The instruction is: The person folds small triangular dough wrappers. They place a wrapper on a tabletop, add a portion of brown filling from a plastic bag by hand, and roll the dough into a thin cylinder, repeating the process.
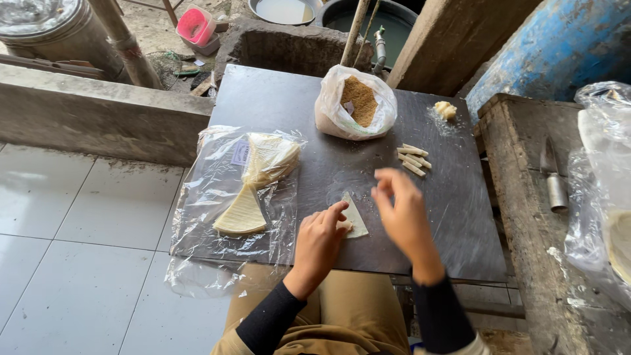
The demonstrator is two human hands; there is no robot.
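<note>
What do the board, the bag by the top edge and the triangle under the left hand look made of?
Board: dark, smooth, faintly glossy, probably laminate or coated wood.
Bag: thin clear plastic, crinkled, with brown crumbs showing through.
Triangle: pale, thin and flat, likely a dough wrapper; the left hand presses it.

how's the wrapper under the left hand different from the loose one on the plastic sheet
The wrapper under the left hand lies on the bare dark board and is partly covered by fingers; the loose wrapper lies untouched on the plastic sheet. The loose one shows whole and looks larger. Both are pale, thin and triangular.
</note>
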